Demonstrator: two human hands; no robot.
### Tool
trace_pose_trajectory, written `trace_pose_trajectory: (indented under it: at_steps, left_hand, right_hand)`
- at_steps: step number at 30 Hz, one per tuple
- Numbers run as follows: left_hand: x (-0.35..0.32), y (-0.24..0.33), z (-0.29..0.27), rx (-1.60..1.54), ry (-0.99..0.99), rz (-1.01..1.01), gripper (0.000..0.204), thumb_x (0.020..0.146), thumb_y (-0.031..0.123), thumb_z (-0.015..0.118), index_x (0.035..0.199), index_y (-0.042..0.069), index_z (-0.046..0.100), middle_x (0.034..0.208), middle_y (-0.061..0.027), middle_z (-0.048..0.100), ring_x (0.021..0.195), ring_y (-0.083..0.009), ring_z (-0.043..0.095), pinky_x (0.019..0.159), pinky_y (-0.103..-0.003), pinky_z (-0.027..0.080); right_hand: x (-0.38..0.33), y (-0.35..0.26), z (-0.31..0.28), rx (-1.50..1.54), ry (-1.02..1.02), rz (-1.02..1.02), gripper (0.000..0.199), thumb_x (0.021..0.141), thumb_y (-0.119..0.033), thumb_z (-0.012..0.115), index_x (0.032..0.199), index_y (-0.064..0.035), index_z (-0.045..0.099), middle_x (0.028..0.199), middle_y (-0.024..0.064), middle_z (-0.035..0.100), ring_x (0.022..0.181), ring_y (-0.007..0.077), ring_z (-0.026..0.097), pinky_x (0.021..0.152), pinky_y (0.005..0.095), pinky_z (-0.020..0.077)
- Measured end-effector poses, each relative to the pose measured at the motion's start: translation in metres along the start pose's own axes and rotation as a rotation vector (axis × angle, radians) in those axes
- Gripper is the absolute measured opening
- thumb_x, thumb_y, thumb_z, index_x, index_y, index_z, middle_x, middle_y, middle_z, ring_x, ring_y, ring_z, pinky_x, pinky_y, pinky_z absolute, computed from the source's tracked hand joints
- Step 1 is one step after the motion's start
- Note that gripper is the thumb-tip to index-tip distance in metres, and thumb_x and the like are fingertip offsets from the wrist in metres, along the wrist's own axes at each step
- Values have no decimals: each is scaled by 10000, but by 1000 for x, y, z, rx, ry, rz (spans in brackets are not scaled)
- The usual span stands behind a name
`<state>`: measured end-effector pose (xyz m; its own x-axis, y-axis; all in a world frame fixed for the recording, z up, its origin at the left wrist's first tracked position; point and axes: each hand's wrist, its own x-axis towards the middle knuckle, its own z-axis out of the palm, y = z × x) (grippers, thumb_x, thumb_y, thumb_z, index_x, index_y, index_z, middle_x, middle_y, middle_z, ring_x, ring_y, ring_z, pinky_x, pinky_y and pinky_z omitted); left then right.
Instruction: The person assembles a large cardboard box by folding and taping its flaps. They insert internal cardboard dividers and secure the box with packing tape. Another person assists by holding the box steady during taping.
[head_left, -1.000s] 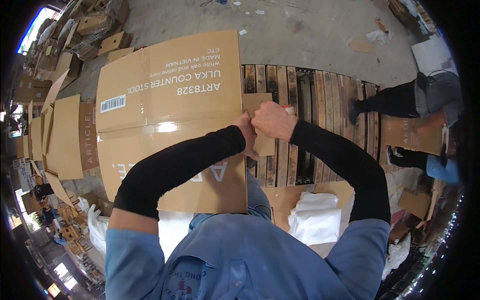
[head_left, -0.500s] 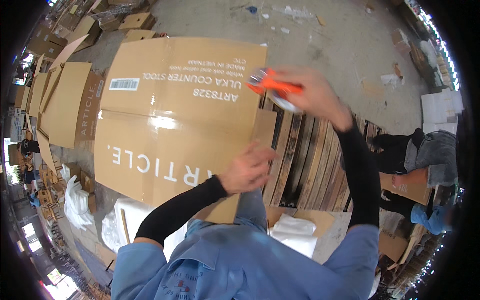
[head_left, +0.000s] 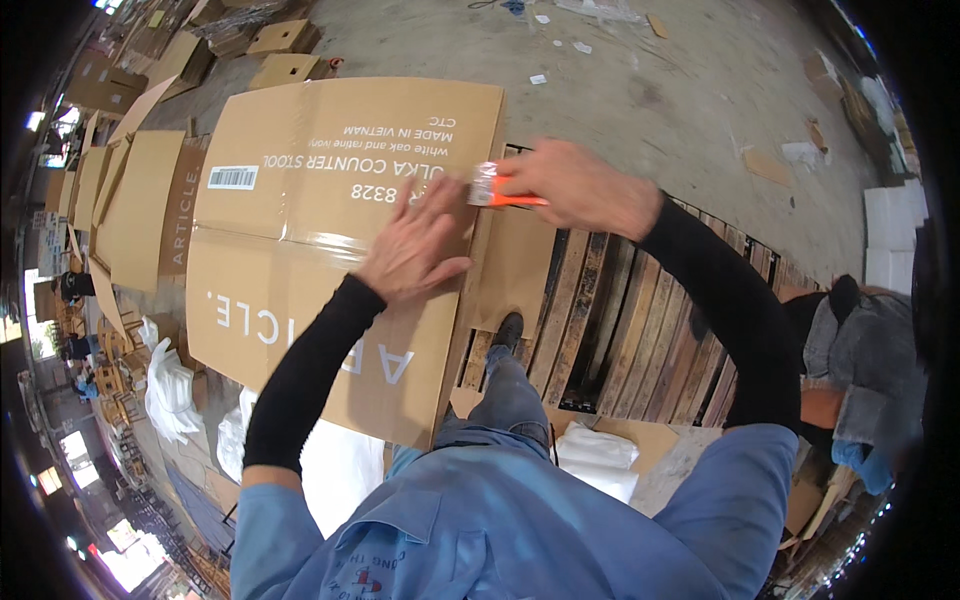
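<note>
A large brown cardboard box (head_left: 330,120) with white print and a barcode label stands in front of me. Shiny transparent tape runs across its top face. My left hand (head_left: 415,245) lies on that face near the right edge, fingers spread. In my right hand (head_left: 590,190) is an orange tape dispenser (head_left: 490,187), held against the box's right edge close to my left fingertips. The roll is mostly hidden by my right hand.
Wooden pallets (head_left: 640,320) lie to the right of the box, with a cardboard sheet (head_left: 510,265) on them. More cartons (head_left: 145,215) stand at the left. White wrapping (head_left: 595,455) lies near my feet. Another person (head_left: 865,350) is at the far right.
My left hand has moved up and left onto the box's top. My right hand has come down and left, bringing the dispenser to the box's right edge.
</note>
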<state>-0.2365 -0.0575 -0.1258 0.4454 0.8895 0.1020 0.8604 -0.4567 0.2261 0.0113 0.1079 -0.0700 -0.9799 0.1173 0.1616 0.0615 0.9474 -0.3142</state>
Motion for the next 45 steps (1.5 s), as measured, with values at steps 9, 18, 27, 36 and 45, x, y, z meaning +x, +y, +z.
trace_pose_trajectory:
  at_steps: [9,18,27,36,45]
  left_hand:
    - [89,-13,13,297,-456,456,796,950,751,433,1100,30,735,1438,-212,572,1442,-314,442,1299,-542,96]
    - [124,4,17,499,-754,395,749,956,759,394,936,124,790,936,-108,741,1118,-289,666,1283,-560,123]
    - [53,-31,49,8,581,-63,326,998,396,620,1021,73,659,1506,-135,536,1448,-325,439,1247,-599,179]
    - [-71,-50,39,-189,819,-363,267,1002,205,631,1171,-1,619,1555,-169,489,1457,-397,408,1233,-575,203]
    - [-135,-3,24,-90,614,-97,395,997,334,628,1224,12,611,1596,-212,432,1479,-410,398,1243,-624,179]
  right_hand:
    - [-34,14,57,-164,-198,220,219,786,-90,708,1001,-110,742,1072,45,694,856,321,678,743,413,556]
    - [-53,10,146,-199,-440,398,125,807,-148,714,853,-43,766,910,160,747,893,367,735,742,482,585]
    - [-102,-184,36,400,176,532,437,747,-95,749,1184,-95,756,1253,120,721,934,291,713,823,382,580]
    - [40,-267,77,49,-170,138,174,813,-111,676,956,-46,750,1038,127,699,875,274,695,718,333,571]
    - [-75,-254,59,134,-219,227,332,799,-91,661,1125,-36,684,1198,76,621,898,300,649,715,388,589]
